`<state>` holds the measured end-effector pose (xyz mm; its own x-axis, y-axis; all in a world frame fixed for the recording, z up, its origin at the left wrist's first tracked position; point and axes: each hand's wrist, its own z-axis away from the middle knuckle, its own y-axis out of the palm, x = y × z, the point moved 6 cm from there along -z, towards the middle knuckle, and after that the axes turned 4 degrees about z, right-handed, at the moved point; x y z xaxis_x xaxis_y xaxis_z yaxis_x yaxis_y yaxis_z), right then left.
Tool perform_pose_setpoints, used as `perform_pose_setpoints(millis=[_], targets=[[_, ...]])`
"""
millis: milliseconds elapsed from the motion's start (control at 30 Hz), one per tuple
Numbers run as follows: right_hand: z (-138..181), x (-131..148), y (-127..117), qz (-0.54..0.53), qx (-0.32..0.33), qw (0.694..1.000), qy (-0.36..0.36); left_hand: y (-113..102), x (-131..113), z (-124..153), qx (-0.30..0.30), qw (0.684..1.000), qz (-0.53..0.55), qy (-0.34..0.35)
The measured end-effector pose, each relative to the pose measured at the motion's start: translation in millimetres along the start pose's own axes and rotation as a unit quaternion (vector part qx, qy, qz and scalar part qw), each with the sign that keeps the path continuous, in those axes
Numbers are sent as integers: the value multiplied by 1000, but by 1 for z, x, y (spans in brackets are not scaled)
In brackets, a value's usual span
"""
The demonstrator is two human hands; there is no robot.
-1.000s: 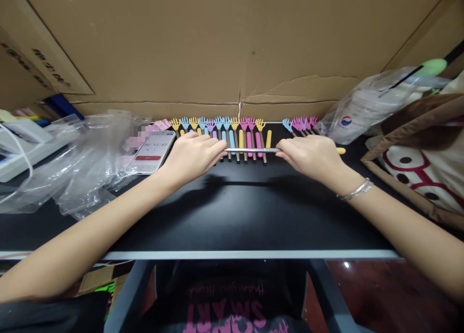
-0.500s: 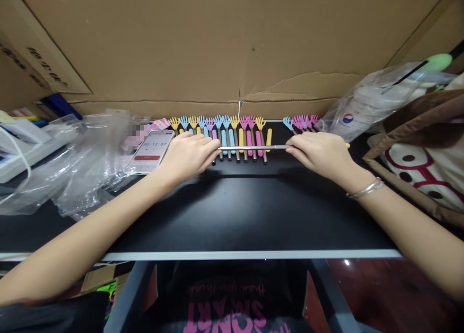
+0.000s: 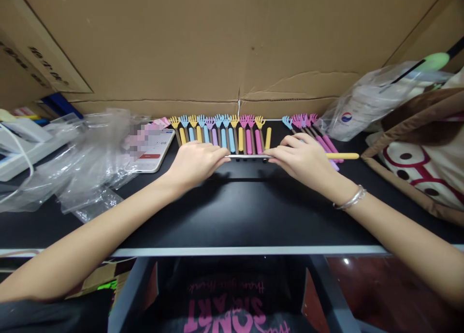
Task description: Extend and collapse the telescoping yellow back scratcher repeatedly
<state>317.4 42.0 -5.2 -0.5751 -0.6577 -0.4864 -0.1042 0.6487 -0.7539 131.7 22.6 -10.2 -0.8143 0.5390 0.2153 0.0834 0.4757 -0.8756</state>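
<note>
Between my hands a telescopic back scratcher lies level, its thin metal shaft point(image 3: 250, 156) in view and its yellow handle point(image 3: 343, 156) sticking out past my right hand. My left hand point(image 3: 201, 161) is closed around one end, which it hides. Thumb and fingers of my right hand point(image 3: 299, 154) are closed on the shaft side. Just behind, a row of back scratchers point(image 3: 241, 139) with yellow, blue, purple and pink claw heads lies on the table. A second group of back scratchers point(image 3: 324, 142), mostly pink, lies beyond my right hand and is partly hidden by it.
A phone point(image 3: 159, 152) showing a timer lies left of my left hand, beside crumpled clear plastic bags point(image 3: 90, 159). At the right are a bagged plastic cup point(image 3: 362, 110) and a brown-edged cloth bag point(image 3: 424, 173). A cardboard wall point(image 3: 217, 48) closes off the back of the black table point(image 3: 235, 217).
My hands have come closer together and slightly nearer to me. Less shaft shows between them, and much more of the yellow handle sticks out at the right.
</note>
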Motion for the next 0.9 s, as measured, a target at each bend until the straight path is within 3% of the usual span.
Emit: perform_pose_setpoints(millis=[300,600,767,900], targets=[[6,-15,-1,46,-15,999,-6,-5,6,1,-20,999,-40,10],[39,-63,2,29,16,998,44,-12,55,26,29,996,-74,-40],[53,-75,4,67,80,992,68,-14,67,31,42,994,-76,-64],[61,-84,3,95,72,991,58,-14,76,35,50,993,-80,-75]])
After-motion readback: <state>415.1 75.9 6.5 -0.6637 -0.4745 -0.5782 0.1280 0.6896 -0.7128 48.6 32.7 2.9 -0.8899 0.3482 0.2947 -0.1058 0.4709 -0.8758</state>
